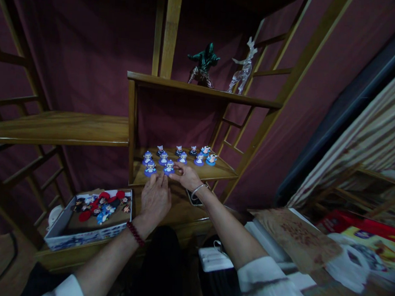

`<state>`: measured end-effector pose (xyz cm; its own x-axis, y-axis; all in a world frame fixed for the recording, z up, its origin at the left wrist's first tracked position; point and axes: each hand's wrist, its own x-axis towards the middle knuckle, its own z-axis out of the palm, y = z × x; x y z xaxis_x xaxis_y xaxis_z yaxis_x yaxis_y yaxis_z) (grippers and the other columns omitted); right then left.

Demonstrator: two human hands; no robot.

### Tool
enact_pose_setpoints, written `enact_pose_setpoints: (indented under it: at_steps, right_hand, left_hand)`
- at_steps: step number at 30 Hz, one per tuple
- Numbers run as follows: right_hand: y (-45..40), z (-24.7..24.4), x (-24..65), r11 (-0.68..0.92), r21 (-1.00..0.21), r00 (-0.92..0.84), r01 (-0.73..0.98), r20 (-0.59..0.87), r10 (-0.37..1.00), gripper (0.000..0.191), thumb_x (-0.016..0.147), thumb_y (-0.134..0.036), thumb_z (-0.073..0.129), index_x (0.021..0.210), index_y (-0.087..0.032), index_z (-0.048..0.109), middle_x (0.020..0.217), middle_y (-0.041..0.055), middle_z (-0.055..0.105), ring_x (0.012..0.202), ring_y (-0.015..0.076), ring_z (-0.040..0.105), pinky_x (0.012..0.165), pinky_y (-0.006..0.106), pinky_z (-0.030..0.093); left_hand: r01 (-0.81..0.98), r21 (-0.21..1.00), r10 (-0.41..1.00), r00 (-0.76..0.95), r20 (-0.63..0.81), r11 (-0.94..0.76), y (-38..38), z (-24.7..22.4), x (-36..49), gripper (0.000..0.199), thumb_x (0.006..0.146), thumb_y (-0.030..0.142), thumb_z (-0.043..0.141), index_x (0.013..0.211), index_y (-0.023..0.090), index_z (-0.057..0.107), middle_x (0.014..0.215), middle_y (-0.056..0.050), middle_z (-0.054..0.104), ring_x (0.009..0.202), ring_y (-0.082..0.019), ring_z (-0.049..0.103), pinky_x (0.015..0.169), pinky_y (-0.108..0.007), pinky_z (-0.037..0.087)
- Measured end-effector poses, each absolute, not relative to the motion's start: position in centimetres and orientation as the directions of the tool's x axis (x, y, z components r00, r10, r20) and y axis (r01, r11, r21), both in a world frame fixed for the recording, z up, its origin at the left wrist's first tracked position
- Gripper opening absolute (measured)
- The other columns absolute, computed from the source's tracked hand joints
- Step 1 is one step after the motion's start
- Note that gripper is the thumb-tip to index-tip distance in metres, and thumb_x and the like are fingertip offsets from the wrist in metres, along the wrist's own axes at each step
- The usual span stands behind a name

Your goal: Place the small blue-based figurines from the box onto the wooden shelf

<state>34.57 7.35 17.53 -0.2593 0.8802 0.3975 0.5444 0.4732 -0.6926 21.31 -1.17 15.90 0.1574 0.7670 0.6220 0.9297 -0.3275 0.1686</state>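
Several small figurines stand in rows on a wooden shelf (223, 170). My right hand (186, 176) has its thumb and fingers around a purple-and-white figurine (169, 166) in the front row. Beside it on the left is a similar figurine (150, 168). My left hand (155, 198) is at the shelf's front edge, just below these two, back upward; its fingertips are bent out of sight, and whether they hold anything is hidden. Farther back are dark-based figurines (179, 150), and blue-based ones (211, 159) stand at the right.
A box (87, 238) of red, blue and black figurines sits at the lower left. On the upper shelf (174, 83) are a green figure (205, 62) and a clear deer (243, 71). A phone-like object lies under my right wrist. Cardboard (295, 235) and bags are at the right.
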Motion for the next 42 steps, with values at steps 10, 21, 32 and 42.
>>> enact_pose_setpoints:
  at_steps: [10,21,32,42]
  right_hand:
    - [5.9,17.4,34.6,0.471,-0.655,-0.199,0.590,0.448,0.872,0.041,0.067,-0.023,0.065,0.106,-0.020,0.053,0.103,0.0050,0.063,0.097,0.0148,0.057,0.086,0.030,0.045]
    - [3.2,16.3,33.4,0.479,-0.638,0.000,0.603,0.600,0.800,0.028,0.074,-0.027,0.055,0.100,-0.018,0.056,0.092,0.0049,0.064,0.088,0.0160,0.058,0.081,0.032,0.045]
    - [-2.0,14.3,29.5,0.557,-0.669,0.036,0.493,0.655,0.755,0.019,0.081,-0.031,0.046,0.088,-0.018,0.058,0.085,0.0043,0.060,0.080,0.0139,0.054,0.076,0.029,0.045]
    - [-3.0,12.0,26.7,0.555,-0.684,0.026,0.474,0.641,0.767,0.017,0.081,-0.029,0.045,0.085,-0.018,0.057,0.084,0.0041,0.060,0.081,0.0150,0.054,0.077,0.030,0.043]
  left_hand:
    - [0.897,0.180,0.748,0.211,0.629,-0.404,-1.9,15.2,20.6,0.047,0.076,0.012,0.039,0.122,0.005,0.042,0.127,-0.014,0.044,0.115,-0.026,0.035,0.094,-0.039,0.031]
    - [0.871,0.206,0.770,0.255,0.585,-0.445,-2.8,14.1,19.7,0.059,0.071,0.009,0.040,0.129,0.009,0.032,0.136,-0.011,0.034,0.126,-0.024,0.022,0.096,-0.040,0.033]
    - [0.823,0.240,0.757,0.306,0.577,-0.515,-4.2,12.8,18.5,0.064,0.067,0.003,0.037,0.130,0.009,0.029,0.143,-0.011,0.019,0.132,-0.021,0.004,0.101,-0.041,0.027]
    - [0.726,0.261,0.663,0.341,0.666,-0.636,-4.8,10.4,16.3,0.059,0.066,-0.001,0.039,0.125,0.005,0.035,0.140,-0.016,0.025,0.132,-0.021,0.004,0.103,-0.041,0.030]
